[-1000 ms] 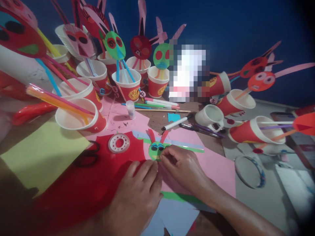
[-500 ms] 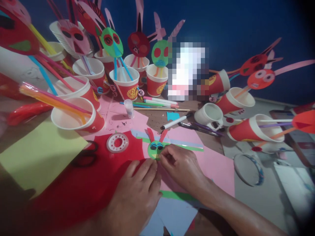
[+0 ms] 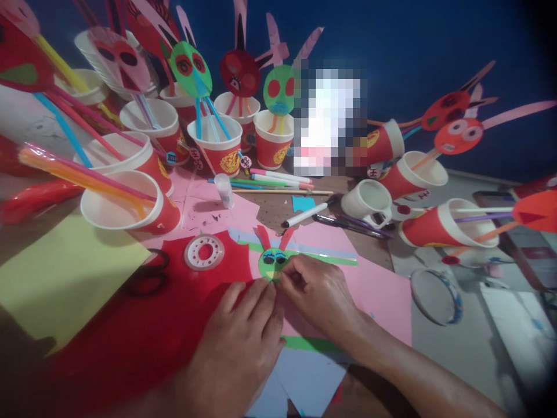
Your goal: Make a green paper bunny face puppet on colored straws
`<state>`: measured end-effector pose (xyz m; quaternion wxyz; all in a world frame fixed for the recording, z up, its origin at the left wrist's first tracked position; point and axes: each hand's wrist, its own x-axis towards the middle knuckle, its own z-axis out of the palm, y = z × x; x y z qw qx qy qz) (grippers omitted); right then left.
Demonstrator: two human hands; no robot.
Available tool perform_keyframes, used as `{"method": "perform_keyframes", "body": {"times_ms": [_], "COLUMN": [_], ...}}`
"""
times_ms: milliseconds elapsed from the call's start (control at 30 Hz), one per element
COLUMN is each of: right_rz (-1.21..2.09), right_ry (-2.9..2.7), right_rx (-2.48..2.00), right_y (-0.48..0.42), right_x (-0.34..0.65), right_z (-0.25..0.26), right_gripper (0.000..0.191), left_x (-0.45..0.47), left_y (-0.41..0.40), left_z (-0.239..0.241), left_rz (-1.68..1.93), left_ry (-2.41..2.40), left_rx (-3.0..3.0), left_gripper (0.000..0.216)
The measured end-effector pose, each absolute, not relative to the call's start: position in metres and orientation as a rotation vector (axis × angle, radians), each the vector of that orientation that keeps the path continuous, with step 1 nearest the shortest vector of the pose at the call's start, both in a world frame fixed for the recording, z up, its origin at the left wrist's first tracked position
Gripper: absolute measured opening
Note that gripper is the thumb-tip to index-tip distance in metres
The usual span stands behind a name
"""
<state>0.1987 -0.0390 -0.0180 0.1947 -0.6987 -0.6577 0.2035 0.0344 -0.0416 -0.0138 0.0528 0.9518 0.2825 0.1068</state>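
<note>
A green paper rabbit face (image 3: 268, 268) with red ears, blue-lidded black eyes and a yellow patch lies on the coloured paper in front of me. My left hand (image 3: 243, 337) is spread flat, palm down, its fingertips at the face's lower edge. At the face's lower right, my right hand (image 3: 311, 287) is closed, thumb and forefinger pinched together close to the yellow patch. Whatever sits between those fingers is hidden. Under the hands are red paper (image 3: 174, 325) and pink paper (image 3: 378, 290). An empty tape spool (image 3: 191, 253) lies up and left of the face.
Red paper cups (image 3: 169, 215) holding straws and paper animal faces (image 3: 191, 68) stand at the left and back. Tipped cups (image 3: 418, 232) lie right. Markers (image 3: 307, 215), a white mug (image 3: 365, 200), black scissors (image 3: 148, 281), yellow paper (image 3: 69, 273) and a ring-shaped band (image 3: 437, 296) surround the work.
The whole view has shifted a little, so most things appear slightly further left. Both hands keep nearly the same pose at the green rabbit face.
</note>
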Motion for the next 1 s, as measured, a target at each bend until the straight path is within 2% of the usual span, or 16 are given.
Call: {"method": "perform_keyframes", "body": {"times_ms": [1000], "right_rz": [0.425], "right_ry": [-1.942], "right_rx": [-1.988], "right_y": [-0.0378], "right_x": [0.1967], "right_z": [-0.0206], "right_gripper": [0.011], "left_x": [0.0342], "left_y": [-0.0429], "left_z": [-0.0102], "left_rz": [0.259], "left_ry": [0.873], "left_rx": [2.851], "left_gripper": [0.034]}}
